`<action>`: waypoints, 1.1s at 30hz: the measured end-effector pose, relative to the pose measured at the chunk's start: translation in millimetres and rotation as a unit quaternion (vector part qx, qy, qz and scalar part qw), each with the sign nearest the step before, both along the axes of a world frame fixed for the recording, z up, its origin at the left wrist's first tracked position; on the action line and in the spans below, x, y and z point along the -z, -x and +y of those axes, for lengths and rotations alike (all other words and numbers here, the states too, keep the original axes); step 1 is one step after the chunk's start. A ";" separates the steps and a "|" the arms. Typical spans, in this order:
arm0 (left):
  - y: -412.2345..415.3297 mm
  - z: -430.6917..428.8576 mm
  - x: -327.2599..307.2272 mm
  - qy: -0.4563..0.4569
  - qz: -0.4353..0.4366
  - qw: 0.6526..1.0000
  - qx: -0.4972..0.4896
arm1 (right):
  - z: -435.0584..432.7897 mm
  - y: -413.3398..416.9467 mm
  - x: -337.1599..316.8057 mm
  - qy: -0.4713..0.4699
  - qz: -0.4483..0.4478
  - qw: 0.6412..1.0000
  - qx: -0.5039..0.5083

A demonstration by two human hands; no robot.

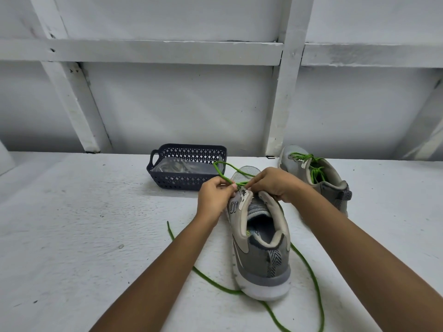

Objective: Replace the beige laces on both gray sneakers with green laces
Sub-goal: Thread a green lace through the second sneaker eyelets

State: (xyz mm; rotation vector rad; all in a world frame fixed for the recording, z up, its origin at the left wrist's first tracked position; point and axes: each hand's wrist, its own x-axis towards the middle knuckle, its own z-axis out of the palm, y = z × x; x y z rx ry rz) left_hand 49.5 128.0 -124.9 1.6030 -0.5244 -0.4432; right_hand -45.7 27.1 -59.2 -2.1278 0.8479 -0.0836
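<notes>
On the white table (84, 236), left of centre and against the pale wall (179, 104), sits a dark lattice basket (177, 180) with a heap of beige laces (177, 167) inside. Just right of the basket, the left hand (214, 196) has its fingers curled, thumb and fingertips pinching a green lace (224, 174) at the front of the near gray sneaker (261, 255). A loop of this lace arches up in front of the basket's right end. One loose length trails on the table under the left forearm and round the heel; another curves past the heel's right side to the bottom edge. The near sneaker stands upright, heel toward the camera, its upper eyelets unlaced. The right hand (275, 184) meets the left over the shoe's tongue, fingers bent and pressed together, pinching the same lace; exactly which eyelet it works at I cannot tell. Farther right, near the wall, the second gray sneaker (294, 161) stands apart, laced with green laces (314, 168).
</notes>
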 end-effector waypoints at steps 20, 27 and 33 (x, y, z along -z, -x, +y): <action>10.1 -0.5 -4.4 -0.146 -0.197 0.969 0.032 | -5.7 -8.5 22.0 0.038 -0.034 0.999 0.003; 26.0 15.4 -20.3 -0.087 -0.031 0.984 0.149 | -5.4 -9.5 23.5 0.060 -0.012 0.998 -0.010; 46.6 29.4 -17.4 -0.139 -0.047 0.975 0.167 | -12.3 2.9 22.3 -0.019 -0.046 0.999 0.019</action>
